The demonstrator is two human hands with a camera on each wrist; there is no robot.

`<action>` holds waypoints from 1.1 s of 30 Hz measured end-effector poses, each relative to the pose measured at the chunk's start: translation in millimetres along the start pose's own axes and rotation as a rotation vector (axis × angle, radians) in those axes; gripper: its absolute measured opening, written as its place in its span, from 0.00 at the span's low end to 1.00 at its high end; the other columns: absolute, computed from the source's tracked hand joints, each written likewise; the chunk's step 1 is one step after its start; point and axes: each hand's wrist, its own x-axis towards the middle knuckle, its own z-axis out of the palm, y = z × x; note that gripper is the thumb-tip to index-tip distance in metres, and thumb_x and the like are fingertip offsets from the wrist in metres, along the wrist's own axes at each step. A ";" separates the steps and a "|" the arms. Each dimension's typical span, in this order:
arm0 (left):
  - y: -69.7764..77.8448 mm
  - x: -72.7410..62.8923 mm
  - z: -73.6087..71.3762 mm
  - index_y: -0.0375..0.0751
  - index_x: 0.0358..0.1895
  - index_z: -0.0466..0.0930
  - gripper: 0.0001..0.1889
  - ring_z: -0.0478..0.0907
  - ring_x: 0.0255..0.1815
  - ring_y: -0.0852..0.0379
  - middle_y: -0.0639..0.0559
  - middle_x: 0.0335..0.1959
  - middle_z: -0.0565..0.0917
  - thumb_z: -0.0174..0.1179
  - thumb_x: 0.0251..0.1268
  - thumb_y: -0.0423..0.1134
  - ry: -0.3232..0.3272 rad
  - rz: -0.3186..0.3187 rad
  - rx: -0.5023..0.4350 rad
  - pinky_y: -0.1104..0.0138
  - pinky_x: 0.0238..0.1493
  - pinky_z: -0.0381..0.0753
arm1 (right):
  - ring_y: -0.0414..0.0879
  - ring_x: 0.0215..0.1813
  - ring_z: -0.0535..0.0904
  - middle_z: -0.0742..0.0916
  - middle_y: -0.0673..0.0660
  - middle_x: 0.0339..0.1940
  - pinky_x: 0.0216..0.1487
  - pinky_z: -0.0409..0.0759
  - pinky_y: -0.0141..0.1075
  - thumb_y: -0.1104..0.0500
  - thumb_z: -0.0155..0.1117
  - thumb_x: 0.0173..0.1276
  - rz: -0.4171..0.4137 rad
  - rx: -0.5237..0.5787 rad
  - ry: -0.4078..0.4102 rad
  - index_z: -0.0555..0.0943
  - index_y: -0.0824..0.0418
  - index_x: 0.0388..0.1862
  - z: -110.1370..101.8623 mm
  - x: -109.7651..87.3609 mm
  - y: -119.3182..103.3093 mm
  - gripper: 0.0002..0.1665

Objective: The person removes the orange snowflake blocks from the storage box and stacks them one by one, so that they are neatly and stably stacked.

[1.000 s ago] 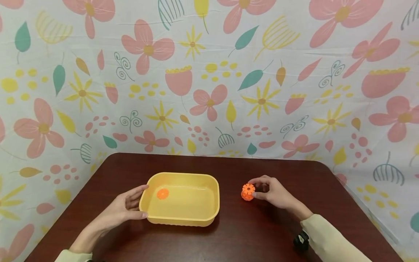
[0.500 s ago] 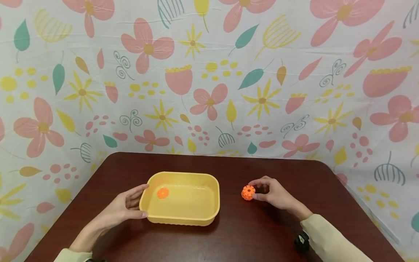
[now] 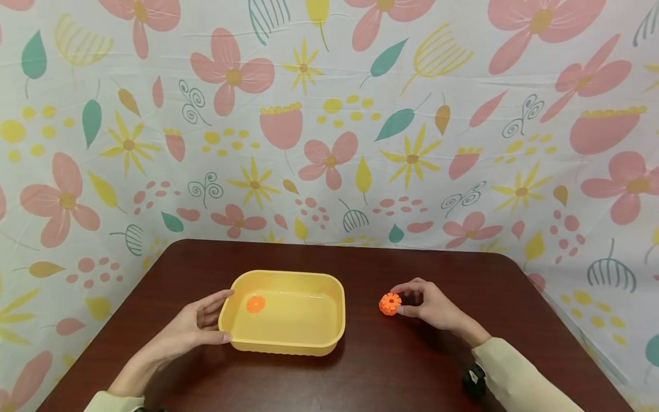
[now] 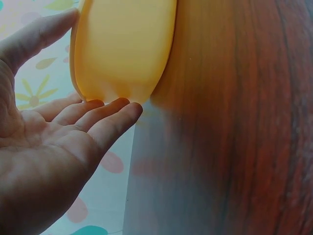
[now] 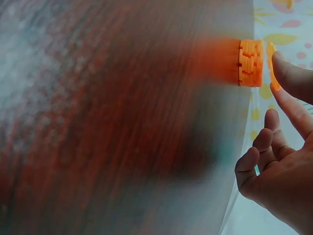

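Thumb and forefinger of my right hand (image 3: 432, 303) pinch a thin orange notched disc (image 5: 272, 68) by its edge. It is held just above a short stack of matching orange discs (image 5: 251, 63), and the right wrist view shows a narrow gap between them. The stack stands on the table right of a yellow rectangular tray (image 3: 288, 347). My left hand (image 3: 187, 332) is at the tray's left end, fingers fairly straight, with fingertips and thumb touching the rim. One more orange disc (image 3: 255, 304) lies flat inside the tray, toward its left side.
The dark brown wooden table (image 3: 370, 372) has rounded far corners. Behind it hangs a white cloth (image 3: 329, 217) printed with flowers and leaves. A black band (image 3: 475, 379) sits at my right sleeve (image 3: 515, 372).
The pinched disc has come down slightly and lines up more closely over the stack. My left hand and the tray stay in place.
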 end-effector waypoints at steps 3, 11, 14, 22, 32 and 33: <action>0.0 0.1 -0.2 0.23 0.82 0.47 0.49 0.68 0.73 0.28 0.22 0.80 0.53 0.71 0.66 0.27 0.000 -0.002 -0.002 0.63 0.58 0.82 | 0.53 0.41 0.70 0.81 0.58 0.45 0.38 0.69 0.38 0.61 0.79 0.67 0.003 -0.011 -0.006 0.87 0.61 0.59 0.4 1.3 0.6 0.22; 1.2 0.5 1.0 0.23 0.82 0.47 0.49 0.68 0.73 0.28 0.22 0.81 0.54 0.71 0.66 0.28 -0.001 -0.009 -0.004 0.63 0.58 0.82 | 0.53 0.39 0.70 0.80 0.57 0.43 0.37 0.68 0.37 0.61 0.79 0.66 0.006 -0.025 -0.012 0.88 0.61 0.58 1.7 -0.2 3.9 0.22; 1.3 0.8 1.0 0.23 0.82 0.48 0.49 0.69 0.73 0.29 0.22 0.80 0.55 0.71 0.66 0.28 0.004 -0.006 -0.002 0.63 0.58 0.82 | 0.53 0.39 0.70 0.80 0.57 0.42 0.37 0.68 0.37 0.61 0.79 0.65 -0.002 -0.023 -0.008 0.87 0.61 0.58 1.8 -0.8 4.0 0.22; 1.3 -1.0 0.9 0.24 0.82 0.48 0.49 0.69 0.73 0.30 0.23 0.80 0.55 0.71 0.66 0.28 0.012 -0.006 0.003 0.64 0.59 0.82 | 0.54 0.39 0.70 0.80 0.57 0.43 0.37 0.68 0.37 0.61 0.80 0.65 -0.014 -0.031 -0.007 0.88 0.61 0.58 2.2 -0.3 2.5 0.22; 1.4 0.0 0.8 0.23 0.82 0.47 0.49 0.66 0.74 0.27 0.22 0.80 0.54 0.71 0.66 0.28 0.005 -0.006 -0.001 0.64 0.59 0.82 | 0.55 0.40 0.71 0.80 0.60 0.43 0.37 0.69 0.37 0.61 0.80 0.64 -0.006 -0.027 -0.002 0.87 0.63 0.59 0.4 -0.4 1.8 0.24; 1.2 0.1 0.6 0.23 0.82 0.47 0.49 0.66 0.74 0.27 0.22 0.80 0.54 0.71 0.66 0.28 0.003 -0.006 -0.003 0.63 0.59 0.82 | 0.56 0.40 0.71 0.80 0.60 0.43 0.37 0.69 0.37 0.61 0.80 0.64 -0.007 -0.030 -0.002 0.87 0.63 0.59 -0.1 -0.4 1.2 0.24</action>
